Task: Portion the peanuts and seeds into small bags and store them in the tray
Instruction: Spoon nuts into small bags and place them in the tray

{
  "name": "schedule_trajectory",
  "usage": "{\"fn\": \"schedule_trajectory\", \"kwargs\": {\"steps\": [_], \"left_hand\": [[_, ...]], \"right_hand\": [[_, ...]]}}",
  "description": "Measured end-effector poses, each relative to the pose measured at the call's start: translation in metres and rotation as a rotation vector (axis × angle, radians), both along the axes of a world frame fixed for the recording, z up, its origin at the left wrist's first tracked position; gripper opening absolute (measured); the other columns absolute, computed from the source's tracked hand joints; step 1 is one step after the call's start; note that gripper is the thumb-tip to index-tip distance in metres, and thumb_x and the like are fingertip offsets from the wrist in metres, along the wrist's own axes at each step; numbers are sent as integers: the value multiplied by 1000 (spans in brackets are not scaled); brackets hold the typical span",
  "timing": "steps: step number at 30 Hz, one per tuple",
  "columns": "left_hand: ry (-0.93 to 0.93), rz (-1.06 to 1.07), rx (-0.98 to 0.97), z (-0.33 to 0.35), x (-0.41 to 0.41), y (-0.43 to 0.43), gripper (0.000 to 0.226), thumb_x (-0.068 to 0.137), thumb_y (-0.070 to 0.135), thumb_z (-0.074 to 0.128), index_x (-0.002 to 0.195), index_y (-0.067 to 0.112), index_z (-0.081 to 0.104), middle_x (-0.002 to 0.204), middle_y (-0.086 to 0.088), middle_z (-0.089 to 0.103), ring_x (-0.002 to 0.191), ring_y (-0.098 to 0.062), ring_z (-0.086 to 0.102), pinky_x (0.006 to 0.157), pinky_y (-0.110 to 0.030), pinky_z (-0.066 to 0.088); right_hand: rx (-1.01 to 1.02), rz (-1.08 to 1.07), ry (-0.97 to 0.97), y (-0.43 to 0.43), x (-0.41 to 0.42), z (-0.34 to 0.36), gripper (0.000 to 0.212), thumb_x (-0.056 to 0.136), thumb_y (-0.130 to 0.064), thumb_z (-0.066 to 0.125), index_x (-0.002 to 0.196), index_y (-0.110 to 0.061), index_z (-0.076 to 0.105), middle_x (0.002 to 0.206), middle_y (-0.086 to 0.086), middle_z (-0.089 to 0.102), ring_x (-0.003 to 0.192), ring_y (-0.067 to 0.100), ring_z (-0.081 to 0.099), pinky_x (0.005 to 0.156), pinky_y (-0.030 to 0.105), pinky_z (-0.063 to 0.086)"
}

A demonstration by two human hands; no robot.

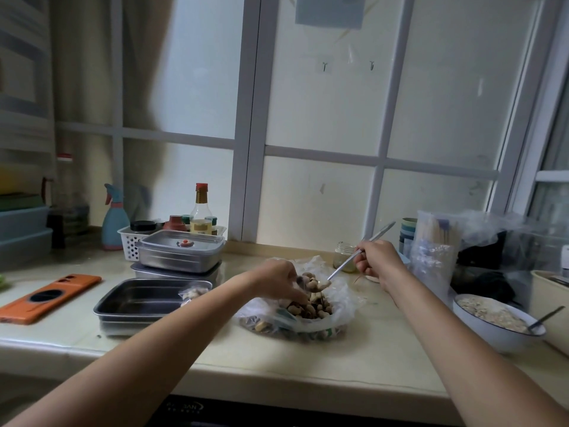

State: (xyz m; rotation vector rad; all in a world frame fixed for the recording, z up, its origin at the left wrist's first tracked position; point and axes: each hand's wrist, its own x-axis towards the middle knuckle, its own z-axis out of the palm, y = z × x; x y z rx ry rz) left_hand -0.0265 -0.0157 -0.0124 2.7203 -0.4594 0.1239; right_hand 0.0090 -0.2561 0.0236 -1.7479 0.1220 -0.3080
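your right hand (375, 257) gripping the spoon (354, 264), its bowl at the small bag (308, 283) your left hand (277, 280) pinches, peanut bag (308, 315) right under both, tray (135, 303) left of your left hand, one filled bag (194, 292) inside

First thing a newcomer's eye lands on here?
Centre counter: the right hand holds a long spoon loaded with peanuts over the open peanut bag, the left hand close beside its bowl. Left of that, a steel tray holds one filled small bag; a bowl of seeds sits far right.
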Motion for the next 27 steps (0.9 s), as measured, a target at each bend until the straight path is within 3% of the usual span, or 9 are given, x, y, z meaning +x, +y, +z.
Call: {"fn": "schedule_trajectory", "kwargs": {"steps": [4,9,13,15,17,22,27], "left_hand": [[-41,58,-66,-5,11,-6,58,74,61,81,89,6,73,85,-10,74,66,-24,57,59,-31,39],[-11,69,-175,-4,16,-6,56,70,60,86,75,7,67,66,-1,58,57,-15,44,54,-29,30],[-8,75,-279,-9,20,-1,53,71,56,87,64,17,50,62,0,48,55,-14,36,54,-30,26],[4,86,-302,-12,21,2,57,72,56,86,60,20,44,57,3,44,52,-13,34,53,-30,25],[14,84,-305,-15,22,3,56,74,54,85,59,19,44,56,5,45,50,-12,35,52,-29,26],[-3,65,-353,-17,21,0,49,76,50,85,67,15,52,61,-1,48,52,-13,37,50,-27,26],[-7,70,-358,-14,19,1,47,73,49,88,78,12,59,68,-2,54,56,-13,41,50,-26,29]], "right_hand": [[-70,-26,-26,9,-7,15,20,95,-7,48,91,-2,66,66,10,63,42,15,49,39,21,36],[-235,-51,-98,20,-14,28,25,96,-8,46,96,3,68,65,10,67,48,17,55,44,23,44],[-370,-65,-166,26,-16,31,28,99,-13,45,97,4,67,71,10,72,45,12,58,42,19,43],[-431,-64,-227,32,-17,31,28,99,-15,44,96,2,66,71,8,73,44,12,62,48,22,46],[-494,-34,-291,41,-21,31,25,102,-18,44,96,-3,63,73,6,73,46,13,65,54,26,49],[-653,71,-463,64,-37,43,22,107,-19,43,95,-8,58,78,9,70,46,12,66,47,20,51],[-714,46,-513,68,-40,51,25,106,-18,41,90,-4,55,78,14,67,50,24,69,58,44,61]]}}
